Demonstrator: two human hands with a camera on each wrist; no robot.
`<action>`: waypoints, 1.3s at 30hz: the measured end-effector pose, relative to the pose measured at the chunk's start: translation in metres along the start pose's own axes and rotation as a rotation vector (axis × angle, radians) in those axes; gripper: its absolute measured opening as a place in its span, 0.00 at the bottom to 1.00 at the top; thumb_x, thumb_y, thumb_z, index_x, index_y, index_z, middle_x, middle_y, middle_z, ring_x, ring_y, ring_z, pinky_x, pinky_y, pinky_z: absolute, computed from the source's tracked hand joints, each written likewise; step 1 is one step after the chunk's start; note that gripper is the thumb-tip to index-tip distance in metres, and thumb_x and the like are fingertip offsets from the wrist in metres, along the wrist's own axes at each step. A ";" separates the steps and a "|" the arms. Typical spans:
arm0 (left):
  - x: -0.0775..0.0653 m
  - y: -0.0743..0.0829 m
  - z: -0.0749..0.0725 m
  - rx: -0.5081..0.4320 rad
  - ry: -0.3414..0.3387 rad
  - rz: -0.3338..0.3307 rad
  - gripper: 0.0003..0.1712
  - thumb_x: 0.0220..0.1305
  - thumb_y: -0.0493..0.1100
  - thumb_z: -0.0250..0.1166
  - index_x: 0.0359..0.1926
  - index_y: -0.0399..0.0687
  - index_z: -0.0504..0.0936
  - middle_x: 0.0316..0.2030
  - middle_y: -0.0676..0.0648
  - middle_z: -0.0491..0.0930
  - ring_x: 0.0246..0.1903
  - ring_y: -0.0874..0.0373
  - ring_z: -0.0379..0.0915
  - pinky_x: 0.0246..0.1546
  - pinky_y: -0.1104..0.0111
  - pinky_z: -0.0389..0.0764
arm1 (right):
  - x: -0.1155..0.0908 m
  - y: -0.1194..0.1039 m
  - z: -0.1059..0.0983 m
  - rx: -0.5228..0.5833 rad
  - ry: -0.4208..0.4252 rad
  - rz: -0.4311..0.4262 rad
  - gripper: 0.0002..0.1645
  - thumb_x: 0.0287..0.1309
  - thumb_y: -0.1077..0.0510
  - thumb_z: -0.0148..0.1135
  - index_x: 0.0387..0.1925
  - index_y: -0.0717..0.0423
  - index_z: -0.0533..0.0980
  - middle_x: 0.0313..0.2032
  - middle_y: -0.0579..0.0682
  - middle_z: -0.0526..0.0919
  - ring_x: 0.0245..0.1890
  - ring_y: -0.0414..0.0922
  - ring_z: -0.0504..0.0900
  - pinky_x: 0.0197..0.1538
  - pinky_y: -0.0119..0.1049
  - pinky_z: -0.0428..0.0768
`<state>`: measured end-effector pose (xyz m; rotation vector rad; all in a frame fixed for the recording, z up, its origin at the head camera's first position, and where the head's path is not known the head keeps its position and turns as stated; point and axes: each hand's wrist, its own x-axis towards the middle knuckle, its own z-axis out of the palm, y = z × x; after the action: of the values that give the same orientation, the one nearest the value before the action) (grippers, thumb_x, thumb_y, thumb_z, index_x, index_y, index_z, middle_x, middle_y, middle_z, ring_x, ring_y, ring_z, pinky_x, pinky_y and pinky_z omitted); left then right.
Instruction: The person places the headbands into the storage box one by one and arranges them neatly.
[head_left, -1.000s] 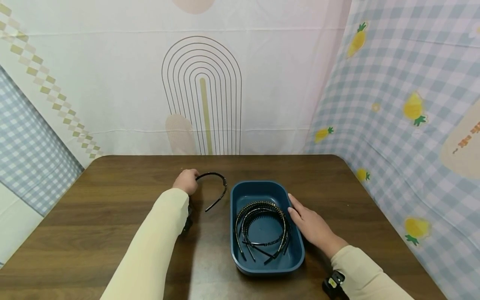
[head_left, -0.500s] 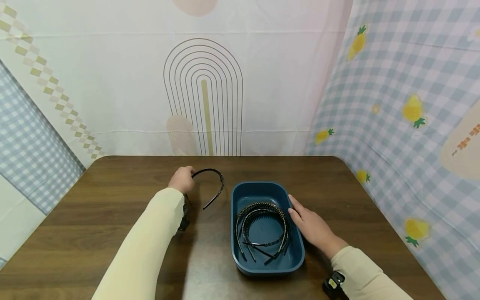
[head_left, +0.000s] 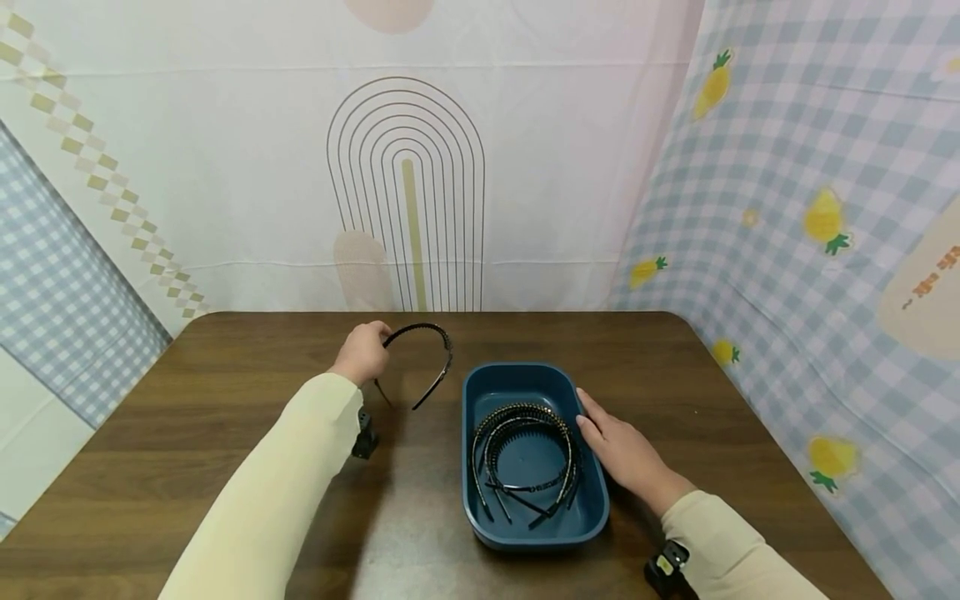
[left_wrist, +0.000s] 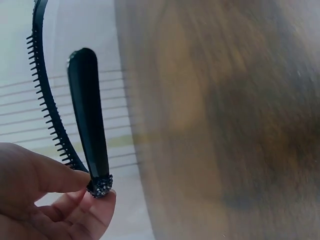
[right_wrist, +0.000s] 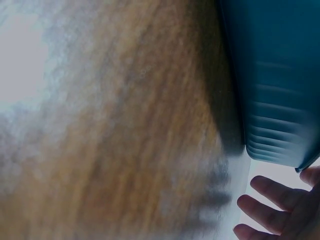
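Note:
My left hand pinches a black headband between thumb and fingertips, above the table left of the bin. In the left wrist view, this headband shows a row of small teeth along one arm and sparkly beads near the pinching fingers. The blue plastic bin stands at the middle of the table. Inside it lie several black headbands, some with gold specks, in a loose overlapping ring. My right hand rests against the bin's right rim, and in the right wrist view its fingers reach out fairly straight.
The brown wooden table has rounded far corners. Behind it hangs a white cloth with line arches, and a blue checked cloth with pineapples borders the right side. Both wrists carry small black cameras.
My left hand has drawn back slightly to the left and lifted the headband higher, its free end now farther off the table. The right hand and the bin have stayed in place.

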<state>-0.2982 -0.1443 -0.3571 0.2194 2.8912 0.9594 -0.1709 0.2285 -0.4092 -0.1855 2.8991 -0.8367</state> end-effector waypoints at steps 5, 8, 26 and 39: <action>-0.007 0.008 -0.003 -0.036 -0.024 -0.025 0.30 0.60 0.24 0.44 0.65 0.32 0.66 0.61 0.30 0.68 0.15 0.61 0.53 0.17 0.71 0.59 | 0.000 0.000 -0.001 -0.001 0.001 -0.002 0.35 0.75 0.42 0.35 0.76 0.50 0.45 0.70 0.60 0.59 0.66 0.63 0.64 0.63 0.63 0.63; -0.010 0.012 -0.006 -0.020 -0.017 -0.021 0.29 0.60 0.24 0.45 0.65 0.32 0.67 0.60 0.30 0.69 0.18 0.58 0.59 0.19 0.70 0.61 | 0.001 0.001 -0.001 -0.001 0.003 -0.008 0.35 0.75 0.42 0.35 0.76 0.50 0.46 0.70 0.60 0.60 0.65 0.63 0.65 0.62 0.63 0.64; -0.024 0.039 -0.012 0.004 0.011 0.030 0.29 0.58 0.24 0.47 0.63 0.33 0.69 0.43 0.36 0.76 0.27 0.53 0.66 0.22 0.68 0.64 | 0.000 0.002 0.000 0.011 0.006 -0.019 0.36 0.75 0.41 0.35 0.76 0.50 0.46 0.70 0.61 0.60 0.64 0.62 0.67 0.62 0.63 0.65; -0.037 0.058 -0.013 -0.002 0.001 0.067 0.30 0.55 0.24 0.46 0.61 0.33 0.71 0.54 0.33 0.74 0.48 0.45 0.70 0.37 0.61 0.68 | 0.002 0.004 0.004 0.017 0.003 -0.008 0.36 0.75 0.41 0.36 0.76 0.49 0.45 0.71 0.59 0.59 0.65 0.62 0.65 0.63 0.63 0.63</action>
<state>-0.2568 -0.1117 -0.3106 0.3173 2.9012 0.9730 -0.1727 0.2292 -0.4150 -0.1942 2.8946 -0.8640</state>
